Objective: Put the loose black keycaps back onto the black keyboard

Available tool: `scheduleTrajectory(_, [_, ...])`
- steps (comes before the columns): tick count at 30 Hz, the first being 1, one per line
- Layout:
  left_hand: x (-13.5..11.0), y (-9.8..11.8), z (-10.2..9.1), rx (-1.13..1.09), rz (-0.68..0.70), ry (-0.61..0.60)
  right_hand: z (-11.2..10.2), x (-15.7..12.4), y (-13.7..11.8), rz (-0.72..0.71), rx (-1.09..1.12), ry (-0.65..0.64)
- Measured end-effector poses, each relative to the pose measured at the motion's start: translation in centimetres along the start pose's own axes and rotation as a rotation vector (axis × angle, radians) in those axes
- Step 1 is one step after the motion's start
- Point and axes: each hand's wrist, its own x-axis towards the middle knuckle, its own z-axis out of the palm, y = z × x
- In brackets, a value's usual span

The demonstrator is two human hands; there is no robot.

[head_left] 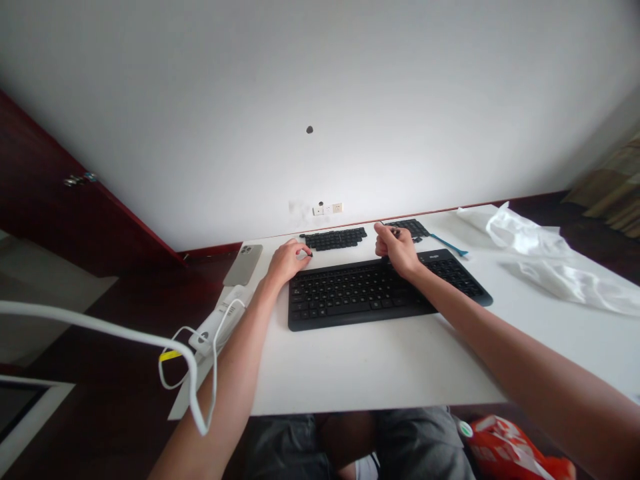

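A black keyboard [350, 309] lies across the white table. My left hand [289, 261] is at its upper left corner, thumb and forefinger closed on a small black keycap [311, 254]. Above the right part of the keyboard, my right hand [399, 251] is curled into a fist. A bit of something thin and dark shows at its fingers, too small to name. Behind the keyboard, loose black keycaps [335, 239] are laid out in rows, and a second group of keycaps [411, 227] sits farther right, partly hidden by my right hand.
A blue-handled brush [449, 245] lies at the right. Crumpled white plastic wrapping [525, 233] covers part of the table's right side. On the left edge are a phone [243, 265] and a white power strip [220, 317] with a cable [125, 333]. A red bag [510, 447] is below.
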Motion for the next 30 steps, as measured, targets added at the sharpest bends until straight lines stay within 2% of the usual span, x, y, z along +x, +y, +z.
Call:
scheduleTrajectory(7, [-0.5,0.6,0.0,-0.019,0.022,0.018,-0.2,0.0,0.1,-0.022,-0.089,0.022])
scheduleTrajectory(13, [-0.4,0.9,0.1,-0.012,0.058,0.007,-0.1,0.1,0.4,-0.014,-0.065,0.022])
scheduleTrajectory(18, [-0.3,1.3,0.1,0.054,0.029,-0.032,-0.1,0.1,0.4,-0.030,-0.059,0.023])
scheduleTrajectory(23, [-0.5,2.0,-1.4,0.022,0.037,-0.051,0.1,0.0,0.1,0.000,0.012,0.012])
scheduleTrajectory(26, [-0.7,3.0,-3.5,-0.088,0.045,-0.151,0.0,0.0,0.0,0.004,0.005,0.024])
scheduleTrajectory(30, [-1.3,5.0,-5.8,-0.150,0.073,-0.414,-0.1,0.0,0.0,-0.016,-0.053,0.031])
